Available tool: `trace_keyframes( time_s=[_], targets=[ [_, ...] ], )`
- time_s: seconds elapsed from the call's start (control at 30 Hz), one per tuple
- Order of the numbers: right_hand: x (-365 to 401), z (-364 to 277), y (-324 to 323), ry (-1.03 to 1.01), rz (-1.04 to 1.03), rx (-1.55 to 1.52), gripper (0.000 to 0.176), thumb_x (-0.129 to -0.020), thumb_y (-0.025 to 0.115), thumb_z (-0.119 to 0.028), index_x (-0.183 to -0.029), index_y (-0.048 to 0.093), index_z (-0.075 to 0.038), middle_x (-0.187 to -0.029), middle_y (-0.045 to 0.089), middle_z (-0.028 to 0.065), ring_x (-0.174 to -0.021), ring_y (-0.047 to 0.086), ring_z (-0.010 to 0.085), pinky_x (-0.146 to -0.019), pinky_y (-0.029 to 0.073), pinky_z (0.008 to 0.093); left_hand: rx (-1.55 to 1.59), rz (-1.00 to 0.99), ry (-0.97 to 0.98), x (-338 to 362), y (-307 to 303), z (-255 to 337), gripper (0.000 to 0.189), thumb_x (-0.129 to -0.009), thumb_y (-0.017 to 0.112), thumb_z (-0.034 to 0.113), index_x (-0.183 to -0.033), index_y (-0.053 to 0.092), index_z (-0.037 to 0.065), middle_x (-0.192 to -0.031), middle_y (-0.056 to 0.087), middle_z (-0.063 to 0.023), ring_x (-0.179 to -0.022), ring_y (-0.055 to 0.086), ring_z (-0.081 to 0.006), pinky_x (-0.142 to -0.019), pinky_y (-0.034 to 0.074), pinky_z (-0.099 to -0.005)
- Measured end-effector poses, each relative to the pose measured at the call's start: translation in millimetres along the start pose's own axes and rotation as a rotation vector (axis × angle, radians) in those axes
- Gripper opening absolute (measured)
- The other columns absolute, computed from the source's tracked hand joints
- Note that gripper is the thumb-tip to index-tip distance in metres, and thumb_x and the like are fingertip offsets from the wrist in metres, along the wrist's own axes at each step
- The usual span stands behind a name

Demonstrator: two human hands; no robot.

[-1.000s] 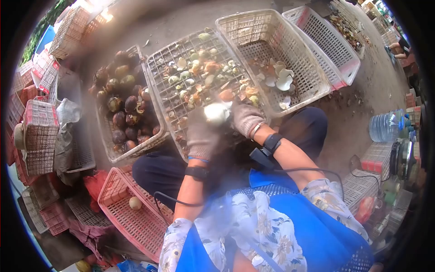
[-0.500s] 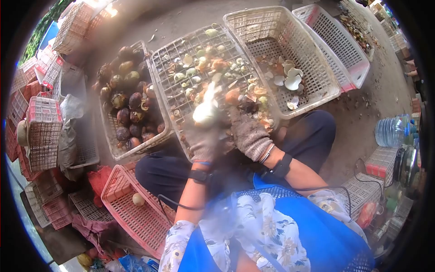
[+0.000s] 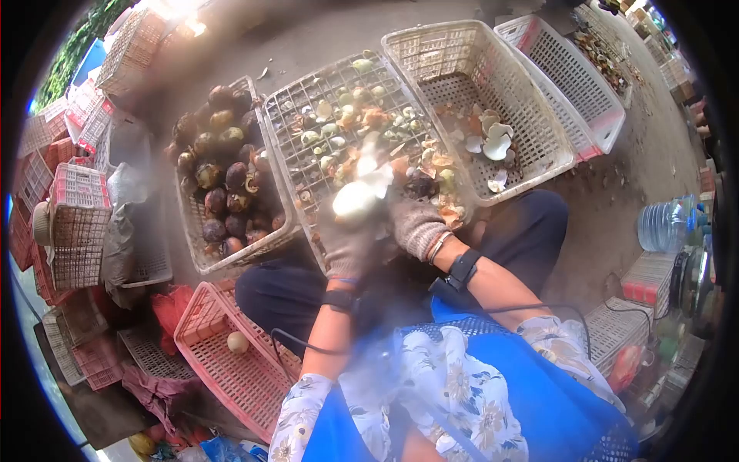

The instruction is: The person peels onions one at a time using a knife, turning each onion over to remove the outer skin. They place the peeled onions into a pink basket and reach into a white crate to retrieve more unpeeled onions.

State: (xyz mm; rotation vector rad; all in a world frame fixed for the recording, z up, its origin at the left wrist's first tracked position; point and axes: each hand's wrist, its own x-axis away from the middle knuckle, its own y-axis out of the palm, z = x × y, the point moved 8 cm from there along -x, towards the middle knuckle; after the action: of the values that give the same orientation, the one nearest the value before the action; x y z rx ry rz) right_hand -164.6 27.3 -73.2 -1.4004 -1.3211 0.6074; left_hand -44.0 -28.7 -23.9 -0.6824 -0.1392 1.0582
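Note:
My left hand [image 3: 346,239], in a dirty knit glove, is closed round a pale, shiny peeled onion [image 3: 356,202]. Close on its right is my right hand [image 3: 417,225], also gloved, its fingers curled in toward the onion. A white onion layer [image 3: 377,179] stands out between the onion and the right fingertips; glare and blur hide whether those fingers pinch it. Both hands are above the near edge of an upturned, grid-topped crate [image 3: 271,115] strewn with onion skins and small pale trimmings. Dark, purplish-brown onions [image 3: 236,175] fill the crate to the left.
A deep crate [image 3: 531,115] at right holds white onion layers [image 3: 496,145]. Beyond it stands another white crate [image 3: 570,73]. Beside my left knee, a pink crate [image 3: 223,377] contains one pale onion [image 3: 237,343]. Stacked crates [image 3: 77,231] line the left; a water bottle [image 3: 663,225] stands right.
The onion in my left hand has shifted slightly right and down. A white layer now shows between it and my right hand, whose forearm has turned a little.

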Motion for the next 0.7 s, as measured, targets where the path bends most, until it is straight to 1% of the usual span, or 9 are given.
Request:
trace_keyframes(
  time_s=[0.17, 0.23, 0.33, 0.4, 0.43, 0.47, 0.5, 0.63, 0.7],
  targets=[
    [18.4, -3.7, -4.4, -0.108, 0.016, -0.19, 0.049, -0.07, 0.08, -0.029, -0.105, 0.061, -0.001, -0.095, 0.069, 0.0205, -0.091, 0.068, 0.0348, -0.078, 0.055, 0.0448, 0.045, -0.104, 0.124, 9.8, -8.2, 3.1, 0.077, -0.067, 0.082, 0.001, -0.132, 0.043, 0.008, -0.123, 0.058, -0.0111, -0.112, 0.06, -0.024, -0.095, 0.052, -0.0352],
    [11.4, 1.0, 6.8, -0.043, 0.072, -0.232, 0.047, -0.07, 0.08, -0.03, -0.102, 0.062, -0.001, -0.094, 0.068, 0.0207, -0.09, 0.067, 0.0356, -0.078, 0.054, 0.0447, 0.173, -0.024, -0.214, 7.3, -10.0, -33.4, 0.081, -0.065, 0.085, 0.004, -0.134, 0.043, 0.009, -0.122, 0.059, -0.0109, -0.11, 0.06, -0.0232, -0.094, 0.052, -0.0355],
    [19.5, -18.4, -4.5, -0.25, 0.252, -0.252, 0.037, -0.078, 0.071, -0.023, -0.103, 0.059, 0.001, -0.092, 0.066, 0.0221, -0.089, 0.065, 0.0381, -0.078, 0.053, 0.0444, 0.325, -0.034, -0.32, 16.8, -14.0, -75.9, 0.089, -0.061, 0.091, 0.012, -0.135, 0.042, 0.006, -0.121, 0.062, -0.012, -0.107, 0.063, -0.0253, -0.093, 0.052, -0.0374],
    [35.9, -26.6, -31.6, -0.153, 0.299, 0.088, 0.026, -0.083, 0.054, -0.012, -0.104, 0.058, 0.003, -0.087, 0.065, 0.0235, -0.083, 0.066, 0.0367, -0.073, 0.054, 0.0439, 1.096, -0.212, -0.698, 13.9, 24.3, -97.0, 0.092, -0.061, 0.089, 0.007, -0.139, 0.039, 0.004, -0.127, 0.058, -0.0169, -0.108, 0.062, -0.0289, -0.09, 0.055, -0.0412],
    [40.2, -20.5, -34.9, -0.141, 0.285, -0.079, 0.027, -0.084, 0.053, -0.014, -0.104, 0.058, 0.003, -0.084, 0.067, 0.0209, -0.077, 0.068, 0.0333, -0.067, 0.055, 0.044, 0.612, -0.176, -0.413, -4.6, -21.2, -0.7, 0.091, -0.063, 0.088, 0.006, -0.14, 0.04, 0.006, -0.128, 0.057, -0.0173, -0.107, 0.062, -0.0294, -0.089, 0.055, -0.0391],
    [46.1, -31.1, -36.4, -0.184, 0.429, 0.254, 0.029, -0.084, 0.052, -0.016, -0.105, 0.058, 0.003, -0.081, 0.068, 0.0197, -0.071, 0.069, 0.0314, -0.061, 0.054, 0.0443, 0.54, -0.17, -0.422, 2.2, -18.1, -14.9, 0.089, -0.063, 0.088, 0.009, -0.14, 0.042, 0.008, -0.125, 0.058, -0.0158, -0.106, 0.061, -0.0283, -0.089, 0.055, -0.0369],
    [34.7, -26.0, -20.4, -0.229, 0.374, 0.002, 0.031, -0.084, 0.053, -0.017, -0.107, 0.058, 0.004, -0.08, 0.068, 0.0196, -0.072, 0.069, 0.0319, -0.06, 0.054, 0.0434, 0.139, -0.28, -0.36, -7.1, -15.6, -7.9, 0.086, -0.065, 0.087, 0.01, -0.138, 0.043, 0.009, -0.123, 0.059, -0.0139, -0.105, 0.061, -0.0279, -0.087, 0.054, -0.0349],
    [30.3, -12.0, -36.0, -0.132, 0.44, 0.249, 0.053, -0.083, 0.055, -0.02, -0.126, 0.049, 0.01, -0.077, 0.064, 0.0152, -0.062, 0.064, 0.0267, -0.052, 0.05, 0.0394, 0.373, -0.145, -0.325, -9.3, -2.5, 2.9, 0.085, -0.066, 0.087, 0.011, -0.138, 0.043, 0.008, -0.122, 0.059, -0.0134, -0.105, 0.061, -0.0275, -0.087, 0.054, -0.0347],
    [11.6, 4.0, -4.1, -0.206, 0.716, 0.339, 0.049, -0.086, 0.049, -0.018, -0.126, 0.049, 0.01, -0.075, 0.062, 0.0128, -0.058, 0.062, 0.0226, -0.046, 0.047, 0.037, 0.463, -0.107, -0.328, -12.4, 9.6, 7.3, 0.084, -0.066, 0.087, 0.012, -0.137, 0.043, 0.008, -0.121, 0.059, -0.0132, -0.104, 0.061, -0.0273, -0.086, 0.054, -0.0346]
  ],
)
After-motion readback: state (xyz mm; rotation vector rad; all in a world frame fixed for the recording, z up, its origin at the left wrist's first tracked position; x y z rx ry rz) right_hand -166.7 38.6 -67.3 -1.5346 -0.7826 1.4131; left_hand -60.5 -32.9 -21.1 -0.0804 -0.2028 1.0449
